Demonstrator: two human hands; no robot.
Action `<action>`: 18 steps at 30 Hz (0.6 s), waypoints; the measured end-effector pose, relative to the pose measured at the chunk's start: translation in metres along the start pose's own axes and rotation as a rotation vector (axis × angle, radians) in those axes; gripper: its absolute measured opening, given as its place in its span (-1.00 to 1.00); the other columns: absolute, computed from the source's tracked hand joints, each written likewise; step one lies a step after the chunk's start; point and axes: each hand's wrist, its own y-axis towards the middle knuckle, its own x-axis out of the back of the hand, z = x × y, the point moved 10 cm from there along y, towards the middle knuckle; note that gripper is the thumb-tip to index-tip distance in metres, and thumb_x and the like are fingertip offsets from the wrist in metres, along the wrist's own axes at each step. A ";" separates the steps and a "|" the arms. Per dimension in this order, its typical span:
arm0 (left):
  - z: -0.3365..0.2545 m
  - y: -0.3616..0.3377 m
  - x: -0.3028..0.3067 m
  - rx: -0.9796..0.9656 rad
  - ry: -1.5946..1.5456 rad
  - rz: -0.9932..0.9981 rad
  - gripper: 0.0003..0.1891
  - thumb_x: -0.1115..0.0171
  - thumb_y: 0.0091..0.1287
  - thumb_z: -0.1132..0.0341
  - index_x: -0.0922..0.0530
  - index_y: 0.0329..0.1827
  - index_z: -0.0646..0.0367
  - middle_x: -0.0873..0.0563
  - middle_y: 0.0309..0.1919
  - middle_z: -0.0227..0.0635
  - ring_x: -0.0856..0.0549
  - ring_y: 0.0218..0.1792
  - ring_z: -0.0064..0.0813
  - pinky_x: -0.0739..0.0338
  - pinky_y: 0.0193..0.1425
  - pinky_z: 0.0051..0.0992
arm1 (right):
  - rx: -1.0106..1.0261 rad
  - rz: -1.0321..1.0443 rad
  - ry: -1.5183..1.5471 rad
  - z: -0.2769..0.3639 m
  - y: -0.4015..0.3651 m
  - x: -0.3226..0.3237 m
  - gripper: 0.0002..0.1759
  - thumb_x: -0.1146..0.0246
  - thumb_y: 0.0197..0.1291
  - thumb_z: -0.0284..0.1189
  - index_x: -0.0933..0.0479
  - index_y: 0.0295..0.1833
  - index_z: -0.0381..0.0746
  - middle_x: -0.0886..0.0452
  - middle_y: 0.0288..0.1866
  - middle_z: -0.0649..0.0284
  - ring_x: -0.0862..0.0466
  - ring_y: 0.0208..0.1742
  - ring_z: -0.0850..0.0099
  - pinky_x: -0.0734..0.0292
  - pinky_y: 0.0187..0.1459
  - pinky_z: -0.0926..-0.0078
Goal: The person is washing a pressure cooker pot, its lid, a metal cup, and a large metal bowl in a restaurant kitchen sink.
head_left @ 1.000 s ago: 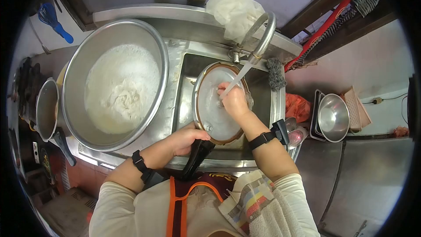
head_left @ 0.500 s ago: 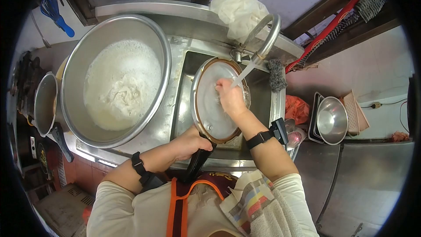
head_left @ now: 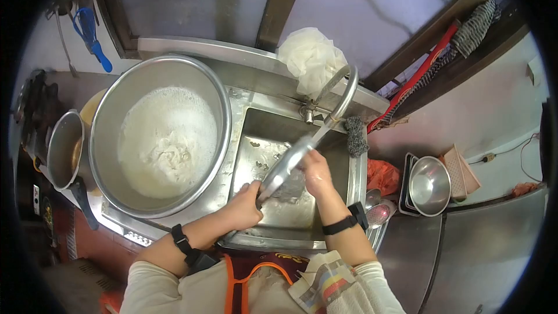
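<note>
A round metal lid (head_left: 285, 168) stands tilted nearly edge-on over the sink (head_left: 247, 151), under the tap (head_left: 349, 90). Water runs from the tap onto its upper edge. My left hand (head_left: 243, 206) is closed round the lid's lower left side, by its handle. On the lid's right face rests my right hand (head_left: 317, 174), its fingers partly hidden and blurred, so what they hold is unclear. Small food scraps lie on the sink floor.
A large metal basin (head_left: 224, 134) of cloudy liquid with a pale cloth stands left of the sink. Further left is a pot (head_left: 65, 151). A scrubber (head_left: 356, 136) hangs right of the tap. A metal bowl (head_left: 430, 186) and a pink basket (head_left: 459, 171) stand right.
The lid has turned from lying face-up to nearly edge-on, baring the sink floor. My left hand has moved slightly left with it, and my right hand has shifted right and down. The view has tilted up.
</note>
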 end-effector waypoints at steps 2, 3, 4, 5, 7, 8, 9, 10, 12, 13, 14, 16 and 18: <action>-0.008 -0.007 0.010 0.013 0.192 -0.019 -0.38 -0.10 -0.04 0.57 -0.22 0.19 0.32 -0.36 -0.06 0.14 -0.48 -0.04 0.10 -0.45 0.01 -0.20 | -0.130 0.009 0.525 -0.002 -0.011 0.012 -0.67 0.09 0.30 -0.31 -0.43 0.02 -0.26 -0.53 -0.04 0.16 -0.51 -0.01 0.27 -0.38 0.10 0.23; -0.013 -0.006 0.013 -0.014 0.264 -0.022 -0.35 -0.12 -0.04 0.55 -0.20 0.21 0.30 -0.35 -0.06 0.12 -0.47 -0.02 0.10 -0.43 0.03 -0.20 | -0.138 0.034 0.749 0.000 -0.014 0.016 -0.67 0.13 0.31 -0.33 -0.42 0.03 -0.27 -0.52 -0.02 0.14 -0.51 -0.01 0.24 -0.37 0.13 0.21; -0.018 -0.006 0.016 -0.040 0.338 -0.024 -0.32 -0.15 -0.04 0.53 -0.17 0.24 0.28 -0.35 -0.06 0.11 -0.46 0.00 0.11 -0.42 0.05 -0.20 | -0.142 0.064 0.876 -0.006 -0.014 0.026 -0.65 0.15 0.31 -0.38 -0.39 0.07 -0.31 -0.49 0.05 0.09 -0.48 0.07 0.18 -0.34 0.18 0.20; -0.021 -0.007 0.016 -0.066 0.415 -0.023 -0.29 -0.18 -0.04 0.52 -0.15 0.26 0.25 -0.34 -0.06 0.10 -0.44 0.02 0.11 -0.41 0.07 -0.20 | -0.142 0.020 0.884 -0.007 -0.018 0.032 -0.64 0.16 0.31 -0.38 -0.39 0.08 -0.33 -0.48 0.07 0.08 -0.47 0.09 0.17 -0.33 0.19 0.20; -0.029 -0.007 0.018 -0.154 0.515 -0.099 -0.31 -0.15 -0.07 0.56 -0.20 0.25 0.26 -0.36 -0.10 0.05 -0.47 -0.03 0.03 -0.44 0.03 -0.22 | -0.140 -0.070 0.901 -0.009 -0.026 0.043 -0.62 0.17 0.32 -0.38 -0.37 0.11 -0.35 -0.47 0.09 0.05 -0.46 0.13 0.16 -0.31 0.21 0.20; -0.032 -0.006 0.019 -0.191 0.563 -0.121 -0.32 -0.14 -0.08 0.58 -0.22 0.23 0.27 -0.37 -0.12 0.05 -0.48 -0.05 0.00 -0.45 0.02 -0.24 | -0.132 -0.118 0.875 -0.007 -0.029 0.047 -0.58 0.19 0.33 -0.33 -0.35 0.13 -0.38 -0.45 0.13 0.02 -0.45 0.14 0.15 -0.28 0.23 0.18; -0.036 -0.007 0.019 -0.228 0.613 -0.142 -0.33 -0.12 -0.08 0.59 -0.23 0.22 0.28 -0.38 -0.13 0.04 -0.49 -0.06 -0.02 -0.45 0.01 -0.25 | -0.169 -0.102 0.923 -0.006 -0.033 0.043 -0.58 0.18 0.33 -0.34 -0.36 0.11 -0.39 -0.46 0.11 0.01 -0.47 0.12 0.14 -0.29 0.23 0.16; -0.032 -0.005 0.018 -0.221 0.653 -0.145 -0.35 -0.12 -0.07 0.59 -0.23 0.22 0.27 -0.38 -0.13 0.01 -0.48 -0.07 -0.06 -0.45 0.01 -0.27 | -0.205 -0.085 0.972 -0.003 -0.039 0.038 -0.59 0.17 0.33 -0.34 -0.37 0.10 -0.40 -0.47 0.09 -0.01 -0.48 0.11 0.13 -0.29 0.22 0.14; -0.029 -0.004 0.018 -0.204 0.657 -0.153 -0.31 -0.13 -0.08 0.58 -0.24 0.25 0.25 -0.38 -0.13 0.00 -0.47 -0.07 -0.06 -0.43 0.04 -0.26 | -0.236 -0.033 1.049 0.000 -0.042 0.034 -0.62 0.12 0.30 -0.37 -0.37 0.07 -0.41 -0.49 0.07 -0.03 -0.49 0.09 0.12 -0.29 0.23 0.11; -0.027 -0.004 0.018 -0.196 0.660 -0.156 -0.30 -0.13 -0.09 0.57 -0.24 0.26 0.24 -0.38 -0.13 0.00 -0.46 -0.07 -0.06 -0.43 0.05 -0.25 | -0.232 0.002 1.077 -0.003 -0.039 0.035 -0.64 0.07 0.28 -0.40 -0.37 0.07 -0.42 -0.49 0.07 -0.03 -0.49 0.09 0.12 -0.28 0.23 0.11; -0.025 -0.004 0.017 -0.184 0.645 -0.155 -0.30 -0.13 -0.09 0.57 -0.25 0.26 0.24 -0.38 -0.13 -0.02 -0.46 -0.05 -0.07 -0.42 0.05 -0.26 | -0.227 0.040 1.103 -0.004 -0.035 0.036 -0.66 0.03 0.27 -0.43 -0.38 0.06 -0.43 -0.49 0.07 -0.03 -0.49 0.09 0.13 -0.27 0.24 0.10; -0.016 0.000 0.016 -0.152 0.636 -0.144 -0.27 -0.17 -0.07 0.55 -0.20 0.29 0.23 -0.37 -0.10 0.00 -0.44 -0.01 -0.05 -0.42 0.07 -0.25 | -0.237 -0.059 1.004 -0.019 -0.032 0.045 -0.64 -0.02 0.22 -0.49 -0.33 0.10 -0.42 -0.45 0.10 -0.03 -0.46 0.13 0.12 -0.26 0.25 0.10; -0.008 -0.001 0.023 -0.089 0.608 -0.191 -0.27 -0.22 -0.06 0.50 -0.18 0.27 0.26 -0.39 -0.08 0.02 -0.47 -0.02 -0.04 -0.44 0.06 -0.25 | -0.265 -0.113 0.959 -0.023 -0.034 0.045 -0.64 -0.05 0.18 -0.54 -0.32 0.10 -0.43 -0.45 0.10 -0.02 -0.45 0.14 0.11 -0.25 0.26 0.09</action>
